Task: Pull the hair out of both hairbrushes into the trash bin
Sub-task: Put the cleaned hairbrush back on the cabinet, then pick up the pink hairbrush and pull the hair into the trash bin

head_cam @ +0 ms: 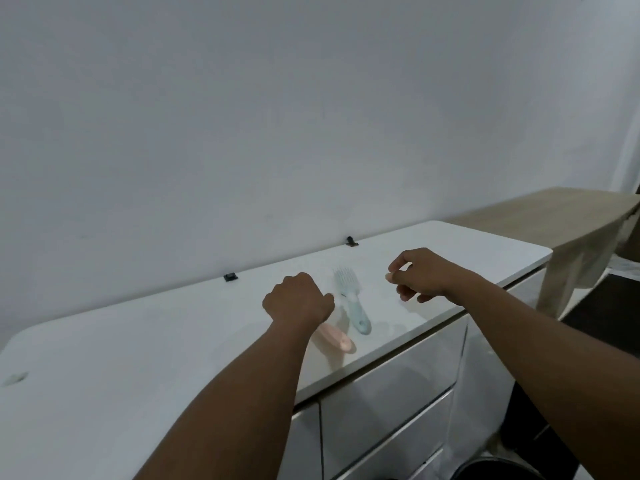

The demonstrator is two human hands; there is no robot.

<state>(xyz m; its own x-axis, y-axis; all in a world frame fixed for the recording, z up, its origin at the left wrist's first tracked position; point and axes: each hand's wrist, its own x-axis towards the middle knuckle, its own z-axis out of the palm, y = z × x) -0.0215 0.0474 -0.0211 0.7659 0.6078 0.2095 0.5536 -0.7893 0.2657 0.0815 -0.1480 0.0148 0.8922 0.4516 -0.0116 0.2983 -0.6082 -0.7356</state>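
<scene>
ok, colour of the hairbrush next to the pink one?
Pale blue-green hairbrush, lying on the white counter; seen in the head view.

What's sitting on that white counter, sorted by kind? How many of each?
Hairbrushes: 2, a pale blue one and a pink one, partly under the left hand
Small black clips at the wall edge: 2
Total: 4

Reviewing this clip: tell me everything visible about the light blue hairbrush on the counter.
The light blue hairbrush looks like pale plastic, with an open, vented head of widely spaced tines and a rounded handle ending in a small hanging hole. It lies flat on the white countertop, head toward the wall, handle toward the front edge. Neither hand touches it. Any hair in it is too faint to tell.
</scene>
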